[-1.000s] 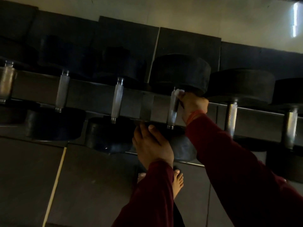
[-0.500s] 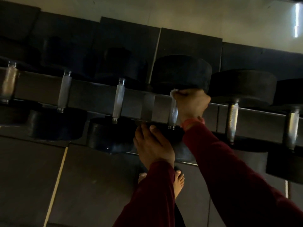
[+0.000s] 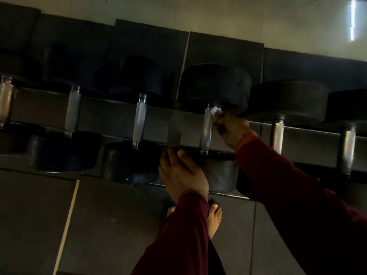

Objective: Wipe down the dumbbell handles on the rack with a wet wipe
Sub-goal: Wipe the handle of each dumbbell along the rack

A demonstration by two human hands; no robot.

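A row of black dumbbells lies across a dark rack, their metal handles bridging the rack's two rails. My right hand pinches a small white wet wipe against the top right side of the middle handle, just under the far weight head. My left hand rests on the near weight head of that same dumbbell, thumb up on its top edge. Other handles stand to the left and to the right.
Dark rubber floor tiles lie below the rack, with a pale seam at the left. A bare foot stands on the floor beneath my left arm. A pale wall runs behind the rack.
My right hand has let go of its wrap round the middle handle and slid to the handle's right side, wipe now at the top end. My left hand has stayed put.
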